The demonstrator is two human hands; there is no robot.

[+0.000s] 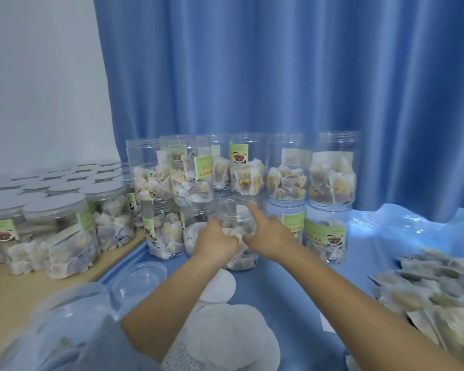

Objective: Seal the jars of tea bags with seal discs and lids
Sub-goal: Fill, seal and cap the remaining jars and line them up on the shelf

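An open clear jar [235, 219] of tea bags stands in the front row of a two-high stack of open jars [332, 170] on the blue table cover. My left hand [214, 241] is curled against the jar's lower left front. My right hand [269, 234] lies on its right front, the index finger stretched up to the rim and the thumb pointing left. White seal discs [236, 333] lie in a loose pile near me, with one more disc [221, 289] just behind my forearms. A clear lid [140, 278] lies to the left of them.
Several lidded jars [59, 218] fill the wooden table at the left. A blurred stack of clear lids [73, 303] sits at the lower left. A heap of loose tea bags [439, 293] covers the right side. A blue curtain [279, 76] hangs behind the jars.
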